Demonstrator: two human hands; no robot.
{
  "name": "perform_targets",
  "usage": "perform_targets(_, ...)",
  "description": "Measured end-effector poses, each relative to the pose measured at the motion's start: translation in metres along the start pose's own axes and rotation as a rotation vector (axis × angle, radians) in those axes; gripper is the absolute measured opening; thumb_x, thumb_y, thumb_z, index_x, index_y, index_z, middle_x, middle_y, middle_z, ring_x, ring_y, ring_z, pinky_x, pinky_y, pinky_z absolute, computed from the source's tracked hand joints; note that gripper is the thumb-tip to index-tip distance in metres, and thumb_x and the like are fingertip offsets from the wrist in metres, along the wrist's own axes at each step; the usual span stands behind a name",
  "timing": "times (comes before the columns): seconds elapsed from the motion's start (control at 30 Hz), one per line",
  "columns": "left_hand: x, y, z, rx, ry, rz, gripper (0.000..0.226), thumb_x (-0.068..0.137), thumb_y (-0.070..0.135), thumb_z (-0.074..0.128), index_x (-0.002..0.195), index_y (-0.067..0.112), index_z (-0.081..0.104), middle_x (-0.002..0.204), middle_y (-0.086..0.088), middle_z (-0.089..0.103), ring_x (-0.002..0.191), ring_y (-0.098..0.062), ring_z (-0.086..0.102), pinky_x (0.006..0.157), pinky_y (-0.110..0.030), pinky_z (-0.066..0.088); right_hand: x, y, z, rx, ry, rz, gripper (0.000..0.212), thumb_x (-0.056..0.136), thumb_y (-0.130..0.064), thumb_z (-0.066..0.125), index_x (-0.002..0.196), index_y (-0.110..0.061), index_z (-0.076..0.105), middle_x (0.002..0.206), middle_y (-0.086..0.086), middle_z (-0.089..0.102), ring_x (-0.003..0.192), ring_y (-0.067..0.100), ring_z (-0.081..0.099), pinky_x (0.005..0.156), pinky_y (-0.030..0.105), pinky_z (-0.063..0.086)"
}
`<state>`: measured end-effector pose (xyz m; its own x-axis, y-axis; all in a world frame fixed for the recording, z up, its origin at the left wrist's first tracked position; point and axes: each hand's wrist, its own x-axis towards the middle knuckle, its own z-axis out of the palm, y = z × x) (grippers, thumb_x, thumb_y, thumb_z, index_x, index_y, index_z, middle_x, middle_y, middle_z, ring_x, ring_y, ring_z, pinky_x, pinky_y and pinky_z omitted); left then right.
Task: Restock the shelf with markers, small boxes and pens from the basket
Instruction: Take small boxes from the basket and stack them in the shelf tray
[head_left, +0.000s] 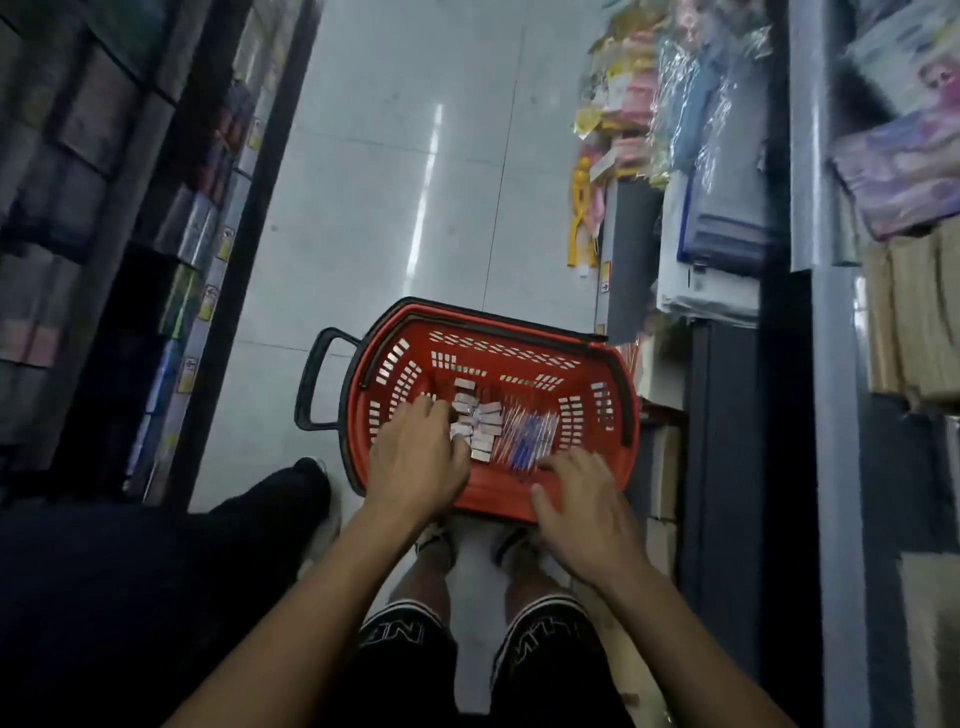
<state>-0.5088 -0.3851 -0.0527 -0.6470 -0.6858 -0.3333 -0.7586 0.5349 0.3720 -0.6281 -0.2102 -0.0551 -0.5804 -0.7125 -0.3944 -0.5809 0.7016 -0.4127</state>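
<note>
Basket (587, 467) first: red plastic, oval, slotted walls, black rim and a black loop handle (317, 379) sticking out to the left, sitting on the pale glossy floor tiles (395, 182) at lower centre of the frame, just above the person's knees. Inside it, small boxes (480, 423) lie in a loose heap at the middle of the basket floor, pale pinkish-white, flat and rectangular. Right beside them, touching the heap's right edge, a spread of pens (530, 434), thin clear barrels with blue and red parts, lying roughly parallel.

Left hand (415, 457) is down inside the basket at the left edge of the box heap, fingers curled onto the boxes; the fingertips sit among them, but whether they actually pinch one I cannot tell. Right hand (582, 499) hovers over the near rim of the basket at lower right of it, fingers spread and relaxed, holding nothing, its fingertips just below the pens.

Shelf (727, 312) runs up the right side of the frame: dark grey uprights, with plastic-wrapped packs, blue folders and white stacked goods crowding it, shiny film catching the light. Yellow and pink packets (608, 114) hang at upper right centre. Along the left edge, another shelf unit (171, 234), dark-framed, with blurred boxed goods and yellow price tags. Everything is slightly motion-blurred.
</note>
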Motion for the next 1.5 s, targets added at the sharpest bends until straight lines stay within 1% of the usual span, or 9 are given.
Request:
perform_targets(0.37,0.135,-0.045,0.165,-0.072,-0.195,-0.145,0.026,0.092,0.025,0.058,0.112,0.011,0.066,0.111,-0.012,0.065,0.105,-0.033,0.059,0.081,-0.041,0.047,0.184,0.107,0.159,0.006,-0.275,0.069,0.023,0.090,-0.016,0.059,0.104,-0.013,0.077,0.103,0.011,0.073,0.098,0.029,0.066,0.088,0.036,0.052)
perform_targets(0.77,0.193,-0.106,0.305,-0.381,-0.288,-0.542,0.024,0.097,0.031,0.053,0.090,0.015,0.069,0.089,-0.004,0.075,0.086,-0.029,0.070,0.077,-0.040,0.056,0.307,0.144,0.302,-0.153,-0.226,-0.119,0.050,0.091,-0.009,0.070,0.139,-0.024,0.061,0.144,0.010,0.055,0.132,0.034,0.049,0.110,0.040,0.038)
perform_targets(0.87,0.194,-0.111,0.316,-0.420,-0.292,-0.568,0.021,0.095,0.031,0.054,0.085,0.019,0.068,0.080,0.001,0.073,0.078,-0.026,0.071,0.074,-0.041,0.059,0.305,0.147,0.309,-0.130,-0.188,-0.084,0.043,0.090,-0.015,0.075,0.130,-0.027,0.067,0.139,0.009,0.054,0.131,0.034,0.047,0.109,0.038,0.033)
perform_targets(0.97,0.196,-0.112,0.319,-0.419,-0.272,-0.572,0.024,0.096,0.031,0.053,0.084,0.018,0.068,0.080,0.000,0.073,0.076,-0.026,0.071,0.074,-0.043,0.060,0.300,0.147,0.313,-0.164,-0.120,-0.066,0.040,0.084,-0.008,0.078,0.120,-0.021,0.069,0.122,0.009,0.060,0.114,0.032,0.057,0.096,0.037,0.042)
perform_targets(1.1,0.199,-0.113,0.321,-0.468,-0.241,-0.606,0.024,0.099,0.029,0.055,0.087,0.015,0.070,0.083,0.001,0.074,0.081,-0.024,0.071,0.078,-0.045,0.059,0.292,0.142,0.305,0.210,-0.142,0.200,0.011,0.092,-0.023,0.074,0.103,-0.021,0.074,0.101,-0.001,0.070,0.095,0.020,0.065,0.080,0.029,0.049)
perform_targets(1.23,0.203,-0.106,0.321,-0.849,-0.364,-0.684,0.022,0.100,0.032,0.066,0.112,0.015,0.074,0.103,0.000,0.078,0.099,-0.019,0.074,0.096,-0.046,0.059,0.272,0.115,0.289,0.702,-0.305,0.387,0.018,0.091,-0.018,0.074,0.095,-0.036,0.075,0.097,-0.007,0.076,0.091,0.013,0.072,0.085,0.042,0.061)
perform_targets(1.37,0.200,-0.098,0.321,-1.010,-0.381,-0.749,0.026,0.109,0.021,0.055,0.113,0.000,0.069,0.103,-0.025,0.076,0.092,-0.038,0.077,0.080,-0.052,0.065,0.256,0.112,0.292,0.819,-0.346,0.398,0.030,0.092,-0.018,0.068,0.087,-0.047,0.073,0.096,-0.011,0.078,0.089,0.007,0.075,0.085,0.038,0.062)
perform_targets(1.43,0.199,-0.097,0.320,-1.083,-0.339,-0.819,0.027,0.111,0.015,0.049,0.115,-0.007,0.063,0.101,-0.027,0.073,0.078,-0.031,0.075,0.065,-0.036,0.066,0.261,0.121,0.296,0.600,-0.217,0.365,0.019,0.093,-0.020,0.065,0.097,-0.035,0.074,0.100,-0.011,0.076,0.093,0.005,0.071,0.085,0.025,0.055)
perform_targets(1.5,0.199,-0.095,0.315,-1.140,-0.327,-0.884,0.027,0.112,0.012,0.045,0.118,-0.011,0.058,0.089,-0.021,0.066,0.064,-0.021,0.064,0.051,-0.027,0.056,0.269,0.134,0.301,0.278,-0.114,0.248,0.019,0.096,-0.018,0.063,0.110,-0.023,0.074,0.111,-0.003,0.073,0.103,0.016,0.067,0.089,0.026,0.049)
